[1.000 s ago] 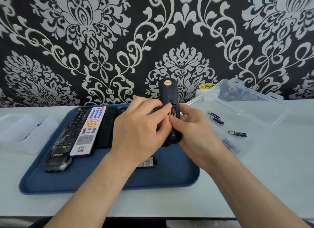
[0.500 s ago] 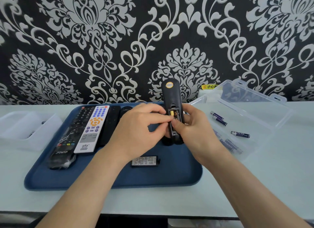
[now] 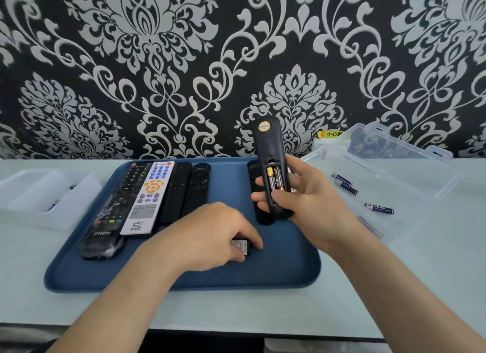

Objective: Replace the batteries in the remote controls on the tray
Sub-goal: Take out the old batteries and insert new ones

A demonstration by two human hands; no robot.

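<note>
- The right hand (image 3: 310, 200) holds a black remote (image 3: 268, 147) upright over the far side of the blue tray (image 3: 289, 268). Its back faces the person, probably so the open battery bay can be seen and reached.
- The fingers of that hand wrap around behind the remote, and their tips show at its left edge. The thumb presses across the front just below the bay, so the grip clamps the lower half and leaves the bay uncovered.
- Two black-and-gold batteries (image 3: 275, 179) sit side by side in the bay, just above the thumb and not touched by any finger. They look seated, so fitting the lid seems to be the step in hand.
- The left hand (image 3: 210, 237) is down on the tray floor, near its middle, with its fingers curled over the small black battery cover (image 3: 242, 246). The thumb lies along the cover's far edge and the fingertips tuck in at the near edge, so it reads as a pinch to lift it.
- Most of the cover is hidden under the hand; only its labelled right end shows.
- The cover lies well below and left of the held remote, so it has to be carried up to the bay.
- Other remotes, among them a white remote (image 3: 150, 197), lie in a row at the tray's left.
- Spare batteries (image 3: 378, 208) lie in the open clear box (image 3: 394, 168) to the right, within the right hand's reach.
</note>
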